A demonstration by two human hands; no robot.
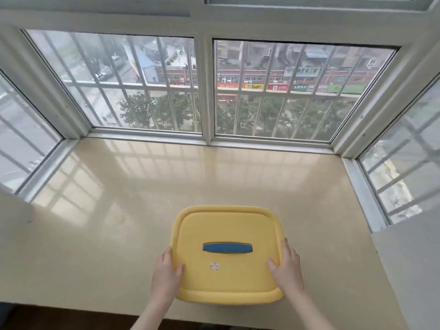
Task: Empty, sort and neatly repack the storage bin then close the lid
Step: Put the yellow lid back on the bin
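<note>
The yellow storage bin (226, 256) is set near the front edge of the window ledge (142, 210), its lid (221, 225) on. It is gripped at its sides by the left hand (166, 272) and right hand (287, 265), thumbs on top. Judged an opening step; the lid must next be lifted off.

We have one head-worn wide-angle view, looking forward and steeply down over the sill (142, 234) toward the window (204, 91); near edge close below. No second view.
</note>
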